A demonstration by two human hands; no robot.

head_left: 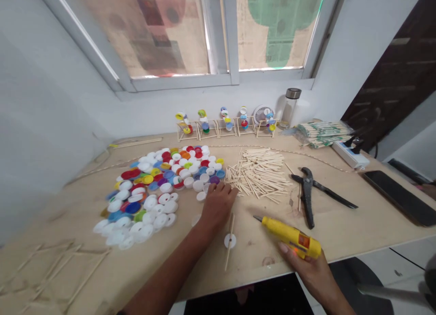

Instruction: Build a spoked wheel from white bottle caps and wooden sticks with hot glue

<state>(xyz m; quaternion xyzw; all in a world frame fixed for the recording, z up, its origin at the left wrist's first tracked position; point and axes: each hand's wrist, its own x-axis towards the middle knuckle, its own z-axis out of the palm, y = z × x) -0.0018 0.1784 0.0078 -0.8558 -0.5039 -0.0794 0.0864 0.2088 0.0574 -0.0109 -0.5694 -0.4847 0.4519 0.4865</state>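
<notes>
My left hand (218, 206) reaches over the table, its bent fingers slightly apart at the near right edge of a spread of coloured bottle caps (160, 188). Just beyond its fingertips lies a purple cap (214, 179); no object shows in the hand. To its right spreads a heap of thin wooden sticks (260, 174). My right hand (306, 265) grips a yellow glue gun (289, 235), nozzle pointing left, with an orange light glowing on it. Between both hands, a wooden stick (227, 258) lies across a white round cap (230, 241).
Black pliers (308, 194) and a dark phone (402, 197) lie at right, near a power strip (350, 155). Stick frames holding caps (225, 126) line the back, beside a small fan (262, 115) and glass bottle (289, 110). More stick frames (51, 278) lie front left.
</notes>
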